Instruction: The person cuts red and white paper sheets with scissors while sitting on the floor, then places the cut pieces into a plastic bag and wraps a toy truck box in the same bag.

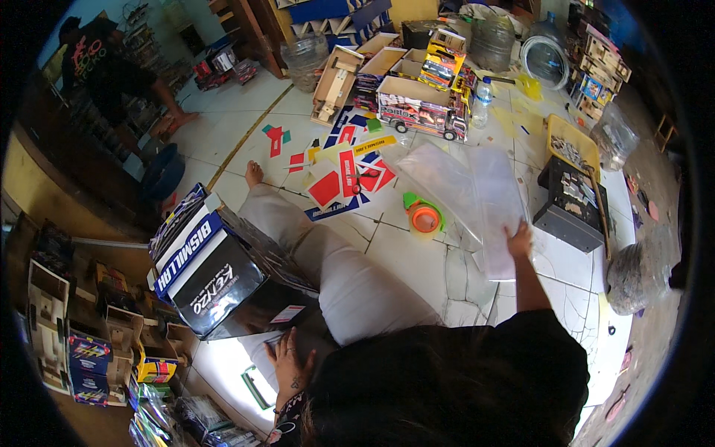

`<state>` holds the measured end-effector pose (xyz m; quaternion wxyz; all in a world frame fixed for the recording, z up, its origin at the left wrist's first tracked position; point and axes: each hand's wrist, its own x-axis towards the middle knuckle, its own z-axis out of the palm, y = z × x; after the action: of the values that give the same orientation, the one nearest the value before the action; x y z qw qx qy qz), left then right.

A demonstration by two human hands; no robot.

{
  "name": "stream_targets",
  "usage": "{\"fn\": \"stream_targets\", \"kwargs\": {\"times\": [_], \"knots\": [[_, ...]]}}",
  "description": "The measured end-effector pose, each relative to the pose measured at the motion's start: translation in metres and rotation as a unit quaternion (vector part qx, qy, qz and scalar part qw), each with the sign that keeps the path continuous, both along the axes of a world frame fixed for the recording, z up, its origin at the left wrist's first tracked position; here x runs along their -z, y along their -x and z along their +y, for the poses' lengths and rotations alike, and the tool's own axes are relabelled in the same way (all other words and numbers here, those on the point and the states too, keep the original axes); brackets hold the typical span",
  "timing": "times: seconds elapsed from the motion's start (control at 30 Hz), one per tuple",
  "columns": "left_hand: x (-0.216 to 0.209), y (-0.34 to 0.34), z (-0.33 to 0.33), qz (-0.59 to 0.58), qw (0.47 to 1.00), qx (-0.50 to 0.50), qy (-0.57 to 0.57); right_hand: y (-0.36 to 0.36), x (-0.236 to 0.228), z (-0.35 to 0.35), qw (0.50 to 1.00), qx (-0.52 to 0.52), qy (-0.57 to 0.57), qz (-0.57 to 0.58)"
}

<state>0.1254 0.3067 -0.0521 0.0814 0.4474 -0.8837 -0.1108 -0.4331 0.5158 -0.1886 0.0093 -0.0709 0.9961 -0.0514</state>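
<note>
My right hand (519,241) rests with its fingers apart on the edge of a clear plastic sheet (491,201), which lies on the tiles to my right. Beside my thigh, my left hand (290,363) is spread and holds nothing. A large black box-shaped toy truck body (231,279) with a blue and white strip stands tilted just ahead of it, against my leg. Between my legs and the sheet lies a roll of tape (424,219), orange inside with a green dispenser. Red, blue and yellow sticker pieces (342,179) are scattered beyond my knee, with scissors (366,176) among them.
Wooden toy trucks (421,108) are grouped at the back, near a water bottle (482,100). At right stand a yellow basket (570,141) and a black box (572,205). More toy trucks (93,350) crowd the lower left. Another person (112,67) bends at the far left.
</note>
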Motion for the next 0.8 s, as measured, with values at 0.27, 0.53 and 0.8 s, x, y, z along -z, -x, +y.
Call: {"fn": "stream_targets", "kwargs": {"times": [0.27, 0.53, 0.8], "knots": [[0.006, 0.004, 0.002, -0.029, 1.000, 0.001, 0.004, -0.014, 0.053, -0.006, 0.991, -0.086, 0.049, 0.085], [-0.001, 0.004, 0.002, -0.066, 0.997, 0.048, 0.016, 0.056, -0.015, 0.029, 0.982, -0.041, 0.170, 0.073], [-0.018, 0.009, 0.003, -0.058, 0.995, 0.073, -0.045, 0.109, -0.153, 0.029, 0.895, -0.029, 0.291, 0.337]]}}
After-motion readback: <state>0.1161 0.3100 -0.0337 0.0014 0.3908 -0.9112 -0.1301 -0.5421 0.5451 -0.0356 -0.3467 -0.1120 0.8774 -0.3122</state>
